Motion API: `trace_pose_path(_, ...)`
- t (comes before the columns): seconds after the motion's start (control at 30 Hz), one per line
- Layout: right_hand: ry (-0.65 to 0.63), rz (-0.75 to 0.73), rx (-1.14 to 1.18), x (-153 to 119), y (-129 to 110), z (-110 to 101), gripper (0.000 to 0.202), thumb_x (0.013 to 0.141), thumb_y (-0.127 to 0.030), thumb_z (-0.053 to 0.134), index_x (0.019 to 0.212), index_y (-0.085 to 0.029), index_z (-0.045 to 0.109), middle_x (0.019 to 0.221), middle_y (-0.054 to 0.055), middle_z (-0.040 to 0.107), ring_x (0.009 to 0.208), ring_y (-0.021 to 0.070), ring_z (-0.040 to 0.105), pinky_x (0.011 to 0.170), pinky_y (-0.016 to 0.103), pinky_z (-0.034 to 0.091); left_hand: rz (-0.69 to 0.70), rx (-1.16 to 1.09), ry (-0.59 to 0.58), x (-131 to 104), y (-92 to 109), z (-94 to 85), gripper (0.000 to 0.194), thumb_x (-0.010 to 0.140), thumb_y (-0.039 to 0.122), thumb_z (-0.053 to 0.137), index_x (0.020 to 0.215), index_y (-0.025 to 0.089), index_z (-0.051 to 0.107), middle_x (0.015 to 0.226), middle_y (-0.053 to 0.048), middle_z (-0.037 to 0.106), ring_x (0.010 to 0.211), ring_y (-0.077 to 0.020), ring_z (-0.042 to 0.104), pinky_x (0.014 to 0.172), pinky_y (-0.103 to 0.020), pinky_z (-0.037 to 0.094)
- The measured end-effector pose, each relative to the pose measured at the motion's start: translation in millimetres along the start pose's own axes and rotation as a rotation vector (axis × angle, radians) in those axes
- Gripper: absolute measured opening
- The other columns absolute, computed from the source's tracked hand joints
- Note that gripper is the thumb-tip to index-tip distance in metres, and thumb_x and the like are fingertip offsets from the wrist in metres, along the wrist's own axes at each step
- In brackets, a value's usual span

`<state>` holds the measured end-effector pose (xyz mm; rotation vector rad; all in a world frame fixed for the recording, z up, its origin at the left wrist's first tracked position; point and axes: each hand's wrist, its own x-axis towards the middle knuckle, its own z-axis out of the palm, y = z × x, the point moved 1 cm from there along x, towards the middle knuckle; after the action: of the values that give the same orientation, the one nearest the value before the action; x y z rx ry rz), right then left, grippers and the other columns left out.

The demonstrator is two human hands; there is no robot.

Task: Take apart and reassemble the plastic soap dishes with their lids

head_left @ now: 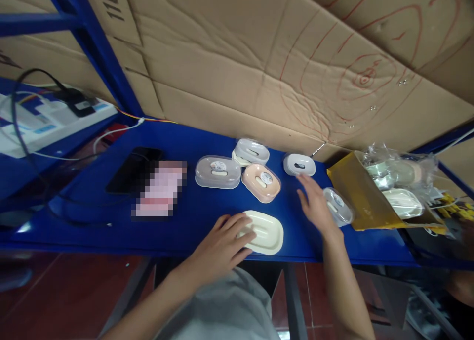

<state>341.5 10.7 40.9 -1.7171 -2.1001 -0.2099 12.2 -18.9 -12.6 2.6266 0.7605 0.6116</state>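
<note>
A cream oval dish (269, 233) with a raised middle lies near the table's front edge. My left hand (226, 238) rests on its left side, fingers spread over the rim. My right hand (314, 201) reaches over the table with fingers apart, its tips just short of a white oval case (299, 164). Beside my right wrist sits a clear-lidded case (338, 206) with a round label. In the middle stand a peach lidded case (261, 183), a grey-clear lidded case (217, 172) and another clear-lidded case (252, 152) behind them.
At the right, an open yellow-edged box (359, 191) holds plastic-wrapped dishes. A black phone-like object (133, 169) and a blurred-out pink patch (160, 189) lie at the left. A power strip (55, 120) with cables stands farther left. Cardboard (222, 58) walls the back of the blue table (196, 216).
</note>
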Motion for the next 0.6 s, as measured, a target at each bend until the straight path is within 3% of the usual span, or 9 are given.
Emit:
trace_pose_path(0.07, 0.054, 0.028, -0.07, 23.0, 32.6, 17.3, 0.043, 0.112, -0.033, 0.04, 0.146, -0.019, 0.063, 0.145, 0.021, 0.069, 0.138, 0.0324, 0.063, 0.118, 0.057, 0.044, -0.046, -0.005, 0.011, -1.9, -6.6, -4.9, 0.031, 0.106, 0.029, 0.065, 0.137, 0.029, 0.067, 0.149, -0.01, 0.062, 0.139, -0.0311, 0.058, 0.113, -0.053, 0.049)
trace_pose_path(0.13, 0.071, 0.026, -0.095, 34.0, 51.1, 26.1, 0.039, 0.112, -0.037, 0.041, 0.132, -0.02, 0.07, 0.128, 0.02, 0.077, 0.123, 0.0336, 0.07, 0.116, 0.06, 0.043, -0.084, -0.015, 0.034, -4.0, -14.7, -11.2, 0.042, 0.104, 0.03, 0.068, 0.146, 0.031, 0.062, 0.157, -0.011, 0.056, 0.138, -0.0324, 0.058, 0.113, -0.053, 0.05)
trace_pose_path(0.23, 0.115, 0.015, -0.112, 22.4, 43.6, 20.5, 0.033, 0.113, -0.04, 0.045, 0.119, -0.024, 0.074, 0.11, 0.015, 0.081, 0.104, 0.0317, 0.073, 0.111, 0.059, 0.044, -0.155, -0.056, 0.068, -6.5, -25.7, -19.3, 0.059, 0.102, 0.032, 0.071, 0.157, 0.035, 0.052, 0.169, -0.01, 0.044, 0.148, -0.0362, 0.051, 0.119, -0.057, 0.048)
trace_pose_path(0.37, 0.161, -0.013, -0.079, -30.0, -22.6, -1.3, 0.029, 0.111, -0.032, 0.051, 0.134, -0.024, 0.068, 0.119, 0.013, 0.078, 0.107, 0.0295, 0.071, 0.102, 0.051, 0.049, -0.27, -0.14, 0.045, -8.3, -33.8, -20.3, 0.083, 0.099, 0.033, 0.075, 0.169, 0.04, 0.032, 0.173, -0.009, 0.039, 0.155, -0.0378, 0.044, 0.123, -0.059, 0.045)
trace_pose_path(0.5, -0.048, -0.224, 0.085, -69.8, -102.2, -6.2, 0.043, 0.107, -0.015, 0.054, 0.148, -0.027, 0.059, 0.12, 0.008, 0.077, 0.108, 0.0252, 0.071, 0.11, 0.05, 0.045, -0.299, -0.233, 0.042, -9.2, -35.6, -16.4, 0.098, 0.098, 0.034, 0.077, 0.174, 0.042, 0.015, 0.175, -0.009, 0.037, 0.158, -0.0363, 0.042, 0.126, -0.058, 0.043)
trace_pose_path(0.6, -0.133, -0.308, 0.128, -68.5, -130.9, 2.7, 0.044, 0.107, -0.008, 0.048, 0.145, -0.023, 0.062, 0.12, 0.009, 0.076, 0.112, 0.0238, 0.068, 0.11, 0.047, 0.043, -0.276, -0.271, 0.033, -10.5, -35.8, -17.0, 0.101, 0.098, 0.028, 0.077, 0.174, 0.043, 0.012, 0.178, -0.008, 0.032, 0.162, -0.0343, 0.038, 0.129, -0.055, 0.041)
